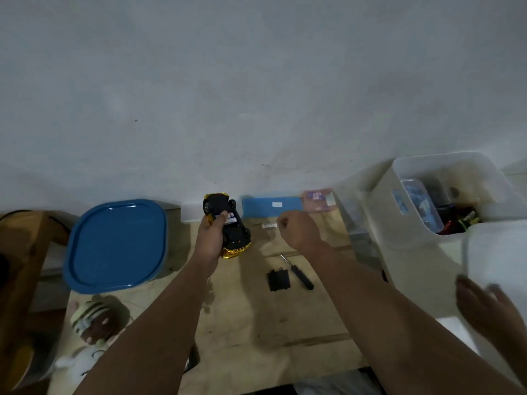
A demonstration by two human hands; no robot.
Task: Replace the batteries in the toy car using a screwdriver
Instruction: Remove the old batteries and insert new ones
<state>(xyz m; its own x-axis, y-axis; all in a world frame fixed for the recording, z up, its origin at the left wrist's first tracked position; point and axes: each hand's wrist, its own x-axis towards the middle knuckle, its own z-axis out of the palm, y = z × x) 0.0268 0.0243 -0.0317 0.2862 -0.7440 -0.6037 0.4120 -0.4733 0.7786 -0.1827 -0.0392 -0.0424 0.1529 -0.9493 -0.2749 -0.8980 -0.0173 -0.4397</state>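
The battery cover (279,280) is already off and lies beside the screwdriver (297,272) on the floor, so swapping cells and refastening remain, I judge; the left hand (210,240) grips the upturned toy car (227,223), batteries (230,218) showing; the right hand (296,228) is curled near a small white piece (269,225), its contents impossible to tell.

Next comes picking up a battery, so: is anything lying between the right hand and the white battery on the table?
Nothing visible does. The right hand hovers with curled fingers right beside the white battery, with only bare table between them.
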